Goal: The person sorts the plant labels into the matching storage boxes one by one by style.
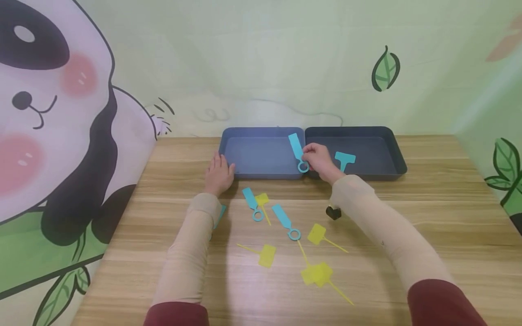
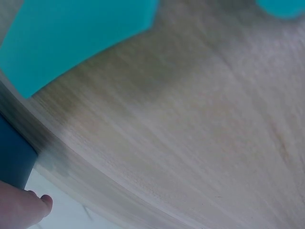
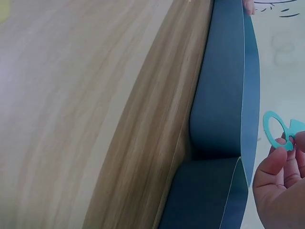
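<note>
In the head view my right hand (image 1: 322, 162) pinches a turquoise plastic tag (image 1: 295, 144) with a ring end, above where the two trays meet. The right wrist view shows its ring (image 3: 267, 129) between thumb and fingers. My left hand (image 1: 219, 175) rests at the left front corner of the blue tray (image 1: 261, 175), its fingers extended over the rim. A T-shaped turquoise tag (image 1: 345, 158) is in the dark tray (image 1: 397, 158). Part of another turquoise tag (image 1: 220, 216) shows beside my left forearm, the rest hidden by the sleeve.
Two ring-ended turquoise tags (image 1: 282, 216) lie on the wooden table (image 1: 171, 181), with several yellow tags (image 1: 267, 256) around them, two overlapping near the front. A small black object (image 1: 334, 213) shows at my right wrist. A painted wall stands behind the trays.
</note>
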`<state>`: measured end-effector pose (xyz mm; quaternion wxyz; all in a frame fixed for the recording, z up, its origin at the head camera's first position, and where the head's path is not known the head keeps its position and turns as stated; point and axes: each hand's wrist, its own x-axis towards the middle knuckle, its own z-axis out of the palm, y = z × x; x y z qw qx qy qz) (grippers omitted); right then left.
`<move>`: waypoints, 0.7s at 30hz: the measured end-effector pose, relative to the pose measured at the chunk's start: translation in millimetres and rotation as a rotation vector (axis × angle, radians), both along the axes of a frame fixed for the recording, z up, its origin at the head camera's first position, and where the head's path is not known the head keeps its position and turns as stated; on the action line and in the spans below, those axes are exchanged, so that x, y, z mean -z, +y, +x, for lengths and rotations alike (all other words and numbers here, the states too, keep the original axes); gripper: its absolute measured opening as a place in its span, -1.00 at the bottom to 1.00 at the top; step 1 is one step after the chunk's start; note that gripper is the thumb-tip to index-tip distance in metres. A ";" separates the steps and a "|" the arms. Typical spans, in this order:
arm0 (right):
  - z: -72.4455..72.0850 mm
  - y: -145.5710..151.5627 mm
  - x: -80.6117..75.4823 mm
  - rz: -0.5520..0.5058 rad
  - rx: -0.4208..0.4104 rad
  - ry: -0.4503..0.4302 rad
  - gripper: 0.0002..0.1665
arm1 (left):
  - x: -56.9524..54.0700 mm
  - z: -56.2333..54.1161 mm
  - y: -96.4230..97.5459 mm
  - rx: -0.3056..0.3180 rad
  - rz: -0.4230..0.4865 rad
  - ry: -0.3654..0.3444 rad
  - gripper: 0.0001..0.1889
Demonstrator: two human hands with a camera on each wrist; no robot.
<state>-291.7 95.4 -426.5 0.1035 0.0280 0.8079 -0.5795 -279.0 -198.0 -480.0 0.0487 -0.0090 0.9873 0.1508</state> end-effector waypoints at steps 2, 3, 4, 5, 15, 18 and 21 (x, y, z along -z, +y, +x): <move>-1.8 -3.4 -0.6 -0.014 0.020 -0.002 -0.79 | 0.1 -0.4 -0.1 0.002 0.001 0.003 -0.33; -3.0 -4.9 -0.7 -0.019 0.030 -0.004 -0.79 | 0.0 -0.5 -0.2 0.002 0.002 0.005 -0.33; -4.1 -6.5 -0.7 -0.025 0.040 -0.006 -0.80 | -0.1 -0.6 -0.2 0.001 0.004 0.007 -0.33; -5.3 -8.1 -0.4 -0.032 0.051 -0.009 -0.82 | 0.1 -0.8 -0.3 0.001 0.001 0.006 -0.33; -16.4 -25.0 2.7 -0.021 0.091 -0.019 -0.83 | -0.7 -0.1 -0.2 -0.004 0.007 0.005 -0.34; -18.4 -29.6 3.9 -0.003 0.081 -0.023 -0.81 | -0.8 -0.2 -0.2 -0.004 0.002 0.001 -0.33; -18.8 -33.1 4.9 0.020 0.065 -0.028 -0.80 | -0.7 -0.3 -0.3 -0.002 -0.002 -0.005 -0.33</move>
